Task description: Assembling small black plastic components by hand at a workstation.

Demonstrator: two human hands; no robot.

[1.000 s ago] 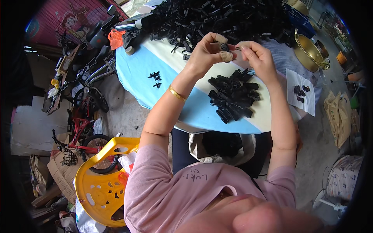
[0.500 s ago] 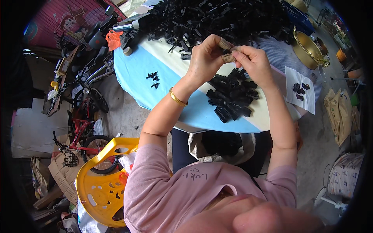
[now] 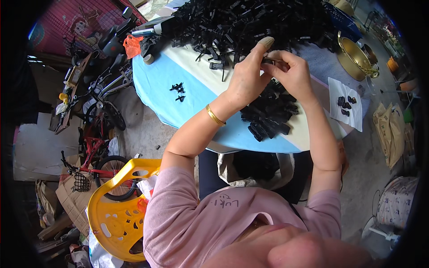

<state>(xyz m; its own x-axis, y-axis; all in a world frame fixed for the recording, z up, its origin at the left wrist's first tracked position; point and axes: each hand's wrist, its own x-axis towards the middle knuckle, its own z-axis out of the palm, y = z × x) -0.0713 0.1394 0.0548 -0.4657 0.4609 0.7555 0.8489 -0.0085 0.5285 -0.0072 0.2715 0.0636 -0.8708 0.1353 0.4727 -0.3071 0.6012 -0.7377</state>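
My left hand (image 3: pixel 248 77) and my right hand (image 3: pixel 292 73) meet over the table, just short of a big heap of black plastic parts (image 3: pixel 250 27). A small black plastic piece (image 3: pixel 268 61), mostly hidden by fingers, is between them. The right thumb and fingers pinch it. My left fingers curl against it while the left thumb, wrapped in tan tape, points up and away. Below the hands lies a smaller pile of black plastic pieces (image 3: pixel 270 117). A few tiny black bits (image 3: pixel 178 90) rest on the blue part of the tablecloth to the left.
A white sheet (image 3: pixel 340 94) with several dark bits lies at the table's right, near a gold-coloured pot (image 3: pixel 353 58). An open pale bag (image 3: pixel 286 172) is at my lap. A yellow plastic chair (image 3: pixel 100 212) and a red bicycle (image 3: pixel 96 149) stand left.
My left hand has shifted slightly right and down, and its taped thumb has lifted from the pinch to point upward. The right hand remains in nearly the same place.
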